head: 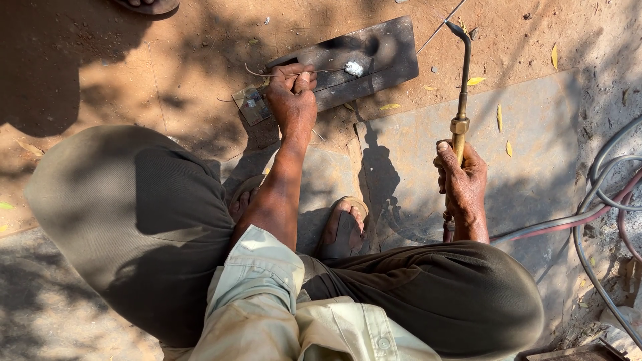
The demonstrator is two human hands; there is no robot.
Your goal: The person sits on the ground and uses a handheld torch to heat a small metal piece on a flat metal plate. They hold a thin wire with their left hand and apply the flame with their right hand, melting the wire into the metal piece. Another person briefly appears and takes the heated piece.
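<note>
I squat on the ground. My left hand pinches a thin wire rod and rests on the near end of a dark flat metal bar lying on the dirt. A small white lump sits on the bar at the rod's tip. A small shiny metal piece lies under my left hand at the bar's end. My right hand grips the brass handle of a gas torch, held upright with its bent nozzle pointing up and left. No flame is visible.
Grey and red hoses run from the torch across a concrete slab to the right. My sandalled feet rest between my knees. Another person's sandal shows at the top edge. Dry leaves lie scattered.
</note>
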